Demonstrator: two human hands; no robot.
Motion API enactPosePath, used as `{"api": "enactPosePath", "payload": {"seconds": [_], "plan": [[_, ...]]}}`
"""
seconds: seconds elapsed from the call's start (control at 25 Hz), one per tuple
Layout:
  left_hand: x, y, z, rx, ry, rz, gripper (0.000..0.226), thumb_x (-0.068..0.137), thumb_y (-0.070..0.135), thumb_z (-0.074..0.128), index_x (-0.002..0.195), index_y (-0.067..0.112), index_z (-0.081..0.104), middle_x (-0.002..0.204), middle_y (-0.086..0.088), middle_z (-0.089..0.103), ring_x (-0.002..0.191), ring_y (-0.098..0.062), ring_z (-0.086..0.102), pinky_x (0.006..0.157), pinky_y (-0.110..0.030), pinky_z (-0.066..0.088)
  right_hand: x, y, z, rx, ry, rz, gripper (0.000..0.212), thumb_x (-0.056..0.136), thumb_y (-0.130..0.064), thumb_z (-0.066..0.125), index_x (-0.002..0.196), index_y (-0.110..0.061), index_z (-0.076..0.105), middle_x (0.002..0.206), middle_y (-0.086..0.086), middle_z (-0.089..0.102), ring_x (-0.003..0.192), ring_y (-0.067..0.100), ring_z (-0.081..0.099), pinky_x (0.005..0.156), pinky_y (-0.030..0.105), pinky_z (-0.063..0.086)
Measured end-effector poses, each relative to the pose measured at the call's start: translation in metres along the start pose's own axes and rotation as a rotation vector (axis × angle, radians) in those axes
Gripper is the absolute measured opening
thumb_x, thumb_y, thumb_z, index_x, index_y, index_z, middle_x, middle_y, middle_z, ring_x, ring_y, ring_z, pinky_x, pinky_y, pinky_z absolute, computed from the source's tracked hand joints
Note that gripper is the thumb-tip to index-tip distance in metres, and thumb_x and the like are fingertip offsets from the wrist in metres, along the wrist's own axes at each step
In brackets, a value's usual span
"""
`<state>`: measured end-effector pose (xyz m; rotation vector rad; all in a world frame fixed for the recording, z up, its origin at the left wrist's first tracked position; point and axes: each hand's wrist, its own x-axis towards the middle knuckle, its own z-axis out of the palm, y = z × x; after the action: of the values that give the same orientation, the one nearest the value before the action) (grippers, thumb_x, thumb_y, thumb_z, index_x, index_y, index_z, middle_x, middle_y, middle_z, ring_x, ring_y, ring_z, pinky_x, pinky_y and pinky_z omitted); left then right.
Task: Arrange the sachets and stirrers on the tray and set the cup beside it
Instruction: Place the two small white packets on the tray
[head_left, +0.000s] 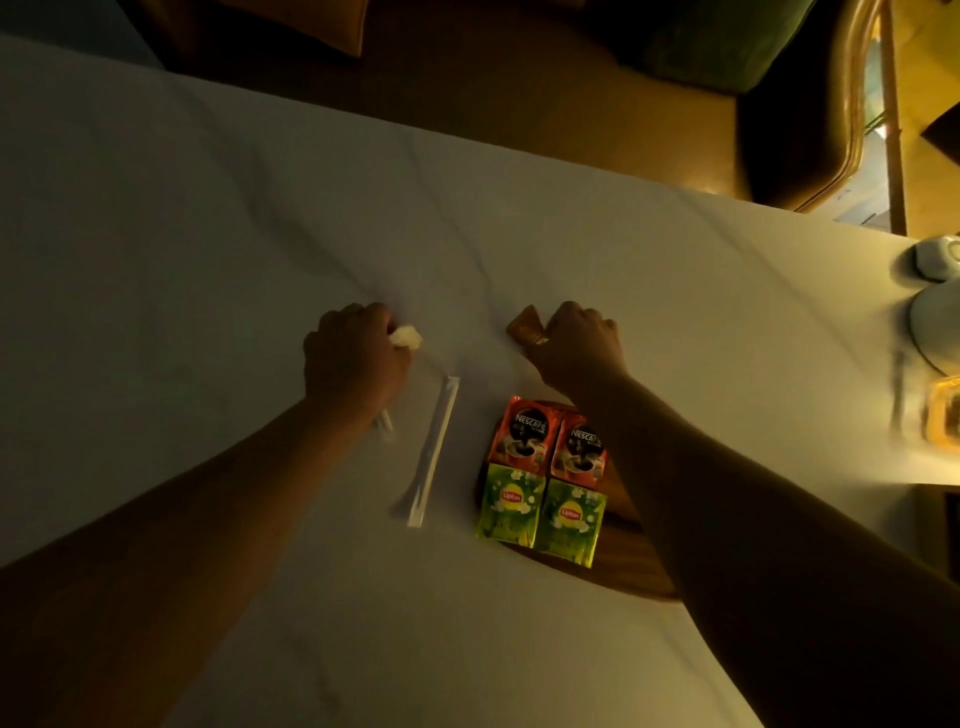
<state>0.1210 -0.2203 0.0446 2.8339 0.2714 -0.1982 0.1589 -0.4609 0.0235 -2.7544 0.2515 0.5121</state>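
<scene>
Presently, on the white desk (208, 234): my left hand (353, 358), fingers curled shut around a small white crumpled sachet (406, 336); a wrapped end of something thin (384, 423) shows just under that wrist. My right hand (582, 348), fingers pinched on a brown sachet (525, 325), held beyond the far end of the wooden tray (639, 561). One wrapped stirrer (434, 449) lies on the desk, left of the tray and apart from it. On the tray: two red Nescafe sachets (522, 434) side by side at the far end, two green Lipton sachets (511, 504) side by side nearer me, touching the red pair. My right forearm crosses over the tray's right part. At the desk's right edge: a white rounded vessel (935, 322), blurred; whether it is the cup I cannot tell.
</scene>
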Motion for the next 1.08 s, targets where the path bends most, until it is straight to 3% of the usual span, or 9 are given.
{"api": "enactPosePath", "payload": {"seconds": [0.16,0.36,0.48,0.6,0.68,0.8,0.92,1.0,1.08], "plan": [[-0.029,0.015,0.003,-0.224,-0.044,0.057,0.021,0.083,0.042,0.067,0.079,0.024,0.058,0.076,-0.001,0.064,0.071,-0.028,0.06,0.062,-0.03,0.037,-0.015,-0.001,0.001,0.154,0.018,-0.012,0.006,0.091,-0.022,0.06,0.089,-0.02,0.055,0.093,0.005,0.065,0.081,0.021,0.058,0.061,0.031,0.039],[-0.069,0.029,0.004,-0.411,-0.144,0.05,0.024,0.077,0.048,0.071,0.084,0.029,0.057,0.069,0.009,0.062,0.064,-0.004,0.058,0.054,-0.027,0.04,-0.041,0.011,-0.014,0.513,0.064,0.065,0.032,0.088,-0.018,0.067,0.118,-0.016,0.057,0.093,0.002,0.069,0.071,0.011,0.062,0.054,0.024,0.044],[-0.086,0.037,0.005,-0.486,-0.186,0.051,0.02,0.08,0.045,0.072,0.085,0.031,0.059,0.071,0.011,0.063,0.066,0.002,0.06,0.055,-0.022,0.038,-0.065,0.033,-0.031,0.532,0.09,0.056,0.016,0.088,-0.024,0.066,0.099,-0.015,0.073,0.085,-0.002,0.072,0.062,0.004,0.057,0.05,0.021,0.038],[-0.1,0.049,0.007,-0.561,-0.25,0.032,0.018,0.08,0.042,0.074,0.082,0.031,0.061,0.072,0.012,0.064,0.072,0.011,0.059,0.055,-0.017,0.036,-0.098,0.059,-0.042,0.628,0.063,0.098,0.009,0.09,-0.027,0.065,0.085,-0.021,0.069,0.076,-0.004,0.069,0.065,0.01,0.062,0.052,0.024,0.041],[-0.108,0.058,0.009,-0.604,-0.294,0.023,0.017,0.08,0.042,0.075,0.083,0.03,0.063,0.073,0.01,0.067,0.072,0.01,0.06,0.057,-0.019,0.039,-0.12,0.077,-0.046,0.762,0.011,0.163,0.011,0.094,-0.027,0.061,0.087,-0.019,0.064,0.08,0.004,0.07,0.073,0.022,0.068,0.057,0.031,0.051],[-0.121,0.073,0.011,-0.628,-0.341,0.054,0.016,0.08,0.041,0.075,0.081,0.031,0.063,0.069,0.007,0.068,0.067,0.005,0.063,0.051,-0.013,0.04,-0.149,0.104,-0.05,1.246,-0.167,0.313,0.012,0.097,-0.021,0.059,0.1,-0.009,0.061,0.084,0.01,0.074,0.075,0.032,0.074,0.059,0.037,0.058],[-0.133,0.085,0.012,-0.722,-0.413,0.07,0.012,0.082,0.036,0.076,0.085,0.036,0.064,0.076,0.015,0.072,0.07,0.004,0.067,0.055,-0.012,0.048,-0.162,0.127,-0.051,1.26,-0.209,0.391,0.017,0.096,-0.025,0.064,0.103,-0.011,0.068,0.083,0.007,0.075,0.071,0.023,0.07,0.066,0.037,0.06],[-0.138,0.09,0.015,-0.741,-0.472,0.076,0.017,0.084,0.036,0.075,0.098,0.033,0.066,0.086,0.008,0.074,0.078,-0.003,0.071,0.067,-0.024,0.058,-0.162,0.137,-0.051,1.237,-0.205,0.422,0.02,0.094,-0.028,0.067,0.103,-0.011,0.071,0.09,0.011,0.074,0.077,0.025,0.068,0.077,0.042,0.058],[-0.142,0.094,0.017,-0.729,-0.504,0.09,0.023,0.085,0.036,0.074,0.105,0.028,0.066,0.093,0.003,0.074,0.084,-0.011,0.072,0.074,-0.031,0.06,-0.16,0.141,-0.051,1.285,-0.202,0.456,0.021,0.093,-0.027,0.068,0.106,-0.01,0.07,0.099,0.015,0.073,0.085,0.028,0.07,0.074,0.042,0.058]]}}
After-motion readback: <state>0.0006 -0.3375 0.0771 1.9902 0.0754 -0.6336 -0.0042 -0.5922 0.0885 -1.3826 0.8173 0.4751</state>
